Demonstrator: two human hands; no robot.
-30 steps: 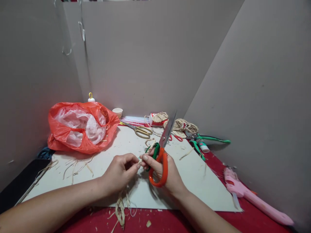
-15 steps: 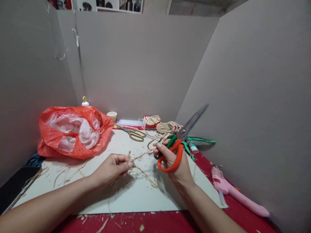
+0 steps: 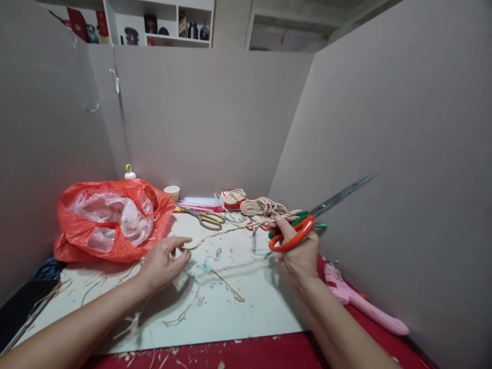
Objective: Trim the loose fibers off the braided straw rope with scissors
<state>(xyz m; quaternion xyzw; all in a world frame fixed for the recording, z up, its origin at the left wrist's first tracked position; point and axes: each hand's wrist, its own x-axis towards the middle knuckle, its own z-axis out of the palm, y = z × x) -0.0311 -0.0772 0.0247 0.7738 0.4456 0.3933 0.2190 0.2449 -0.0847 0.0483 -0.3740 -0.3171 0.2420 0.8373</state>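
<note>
A thin braided straw cord [image 3: 223, 233] stretches across between my two hands. My right hand [image 3: 298, 251] is closed around large scissors [image 3: 294, 241] with one orange and one green handle loop, and their blades point up and to the right. Its thumb and forefinger also pinch the cord. At the cord's other end is my left hand [image 3: 163, 264], thumb and forefinger apart with the cord's tip between them; whether a finger touches it is hard to see. A loose straw strip [image 3: 228, 287] lies below on the white board [image 3: 246, 318].
A red plastic bag [image 3: 115, 253] stands at the left. Gold-handled scissors [image 3: 209, 220], a paper cup [image 3: 171, 192] and coiled straw sandal soles [image 3: 255, 206] line the back. A pink glue gun [image 3: 369, 307] lies at right on the red cloth. Grey panels rise around.
My hands have moved apart, drawing the cord out longer between them. The left fingers have loosened, and the scissors have swung to the right. The view has tilted up.
</note>
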